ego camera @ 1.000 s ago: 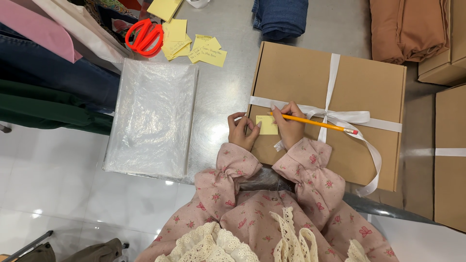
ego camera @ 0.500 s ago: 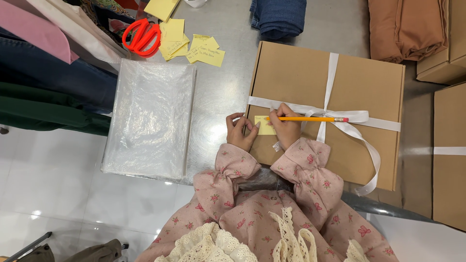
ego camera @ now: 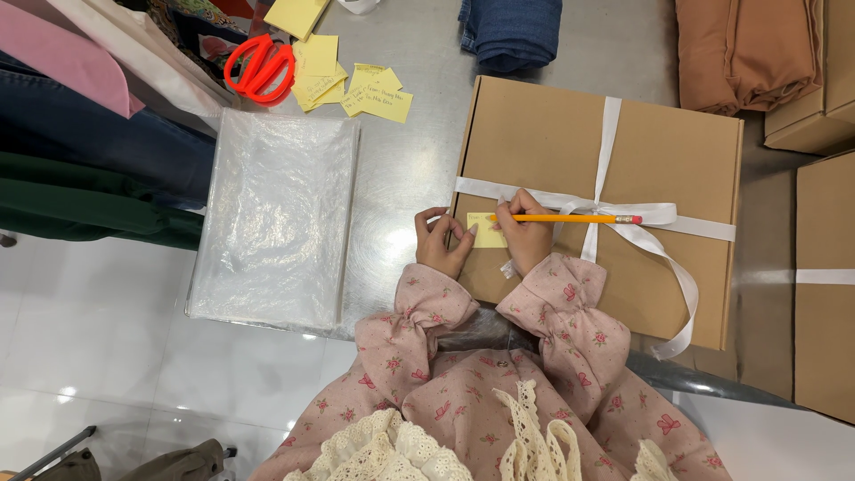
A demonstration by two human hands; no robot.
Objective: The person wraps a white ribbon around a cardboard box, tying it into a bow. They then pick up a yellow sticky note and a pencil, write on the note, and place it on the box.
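A yellow note [ego camera: 487,231] lies on the ribboned box [ego camera: 663,134], pinned flat by the left hand [ego camera: 443,243] while the right hand [ego camera: 525,234] grips a pencil [ego camera: 570,218], its tip at the note. Scissors [ego camera: 259,68] and more notes [ego camera: 374,92] lie at ten o'clock on the table [ego camera: 410,160].

A brown box [ego camera: 543,134] wears white ribbon [ego camera: 608,134]; the note [ego camera: 485,233] and pencil [ego camera: 570,218] are yellow, the scissors [ego camera: 258,69] orange.
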